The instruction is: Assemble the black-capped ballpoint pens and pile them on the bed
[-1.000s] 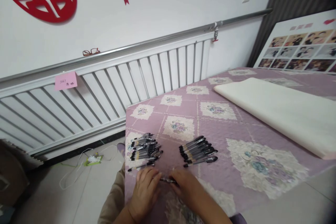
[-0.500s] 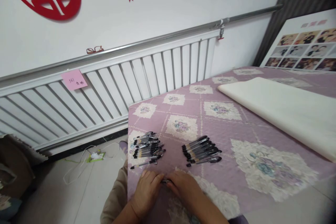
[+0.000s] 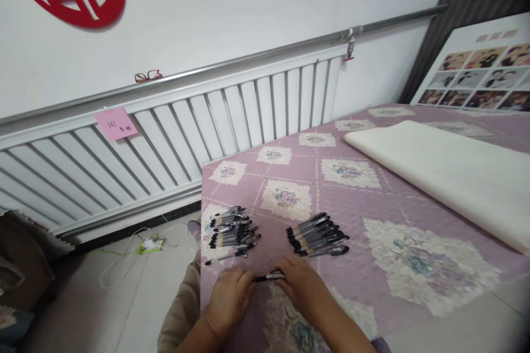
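Since half a sec ago the R hand has shifted right & slightly far, so more of the pen shows btwn the hands; L hand & both pen groups sit abt where they were. Pen's over the near left part of the cloth-covered desk, nearer than the groups. Both its ends are hidden in the fingers, so can't tell which end is the tip. Can't tell either if it touches the cloth. L fingertips are mostly blocked by the back of that hand; both forearms cut off at the near edge.

Pen's long axis runs L–R, right end a touch farther; dark part left, paler part w/ a shiny strip right. L fingers closed round its left end; R thumb & fingers pinched on its right end, no real gap.

Left pen group: overlapping, too jumbled to count, axes roughly L–R, 1 pen lying slightly apart on the near side. Right pen group: tighter stack, thick black ends to the right, angled a bit far. Pale folded sheet far right, cut off by frame edge.
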